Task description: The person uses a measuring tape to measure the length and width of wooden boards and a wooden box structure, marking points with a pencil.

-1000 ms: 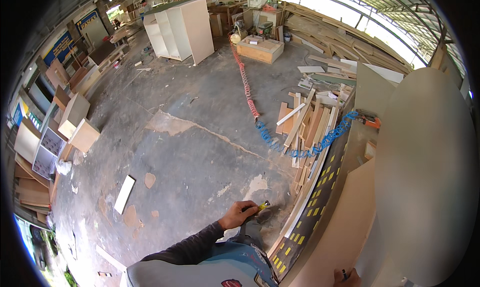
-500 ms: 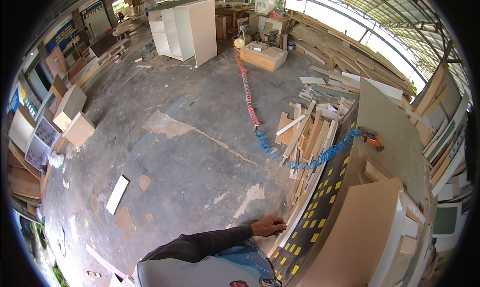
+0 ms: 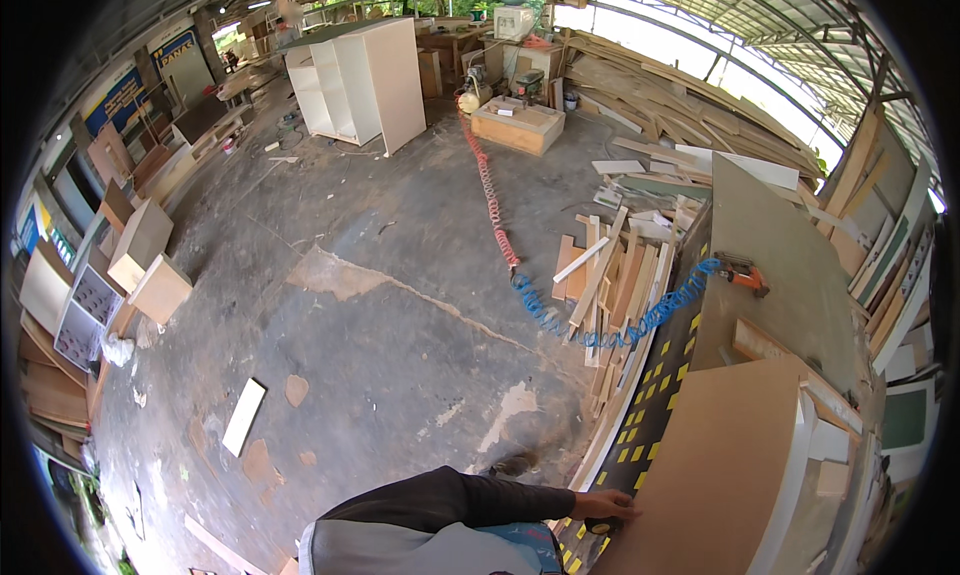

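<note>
My left hand (image 3: 607,505) reaches across to the right in a dark sleeve, at the near left edge of a large brown panel (image 3: 715,455). Its fingers are bent and touch or nearly touch the panel edge. Under the palm shows a small round black-and-yellow thing (image 3: 600,526), which the hand seems to hold; its kind is hard to make out. Below lies a black bench top with yellow patches (image 3: 655,385). My right hand does not show. Farther along, an orange-and-black nail gun (image 3: 745,276) rests on a greenish-brown board (image 3: 790,265), joined to a coiled blue air hose (image 3: 660,310).
Wood strips (image 3: 615,285) are piled left of the bench. A red coiled hose (image 3: 488,190) runs to a compressor (image 3: 470,100). A white cabinet (image 3: 395,90) stands far off near another person (image 3: 287,25). A white board (image 3: 243,417) lies on the concrete floor (image 3: 400,355).
My left hand has moved right, from the white strip at the bench's left side to the edge of the brown panel. The view has shifted slightly.
</note>
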Tool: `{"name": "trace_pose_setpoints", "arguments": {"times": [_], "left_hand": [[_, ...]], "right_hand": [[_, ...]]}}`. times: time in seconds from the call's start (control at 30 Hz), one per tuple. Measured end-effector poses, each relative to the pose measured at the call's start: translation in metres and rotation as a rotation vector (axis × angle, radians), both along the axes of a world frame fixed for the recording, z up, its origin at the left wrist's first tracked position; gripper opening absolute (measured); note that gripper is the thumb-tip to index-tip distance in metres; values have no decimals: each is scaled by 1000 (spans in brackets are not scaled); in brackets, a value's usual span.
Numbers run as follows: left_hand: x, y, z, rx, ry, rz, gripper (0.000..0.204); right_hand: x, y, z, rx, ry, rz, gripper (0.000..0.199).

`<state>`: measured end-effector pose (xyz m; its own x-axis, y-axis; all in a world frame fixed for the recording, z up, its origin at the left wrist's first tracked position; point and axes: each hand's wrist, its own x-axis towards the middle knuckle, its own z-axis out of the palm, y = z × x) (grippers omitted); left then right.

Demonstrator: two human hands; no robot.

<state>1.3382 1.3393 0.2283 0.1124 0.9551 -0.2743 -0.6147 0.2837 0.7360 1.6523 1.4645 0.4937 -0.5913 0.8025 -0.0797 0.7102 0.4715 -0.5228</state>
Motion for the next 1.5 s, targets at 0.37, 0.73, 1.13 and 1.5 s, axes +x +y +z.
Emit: {"name": "trace_pose_setpoints", "arguments": {"times": [0.37, 0.73, 1.13, 1.5], "left_hand": [[2, -27, -23, -89, -83, 59, 54], [22, -26, 1, -38, -134, 91, 48], [36, 12, 28, 70, 103, -43, 54], [35, 12, 13, 50, 248, -23, 48]], "right_hand": [[35, 15, -35, 93, 57, -27, 53], [175, 167, -225, 383, 218, 292, 49], [161, 191, -277, -289, 362, -327, 33], [94, 143, -212, 348, -70, -246, 53]]}}
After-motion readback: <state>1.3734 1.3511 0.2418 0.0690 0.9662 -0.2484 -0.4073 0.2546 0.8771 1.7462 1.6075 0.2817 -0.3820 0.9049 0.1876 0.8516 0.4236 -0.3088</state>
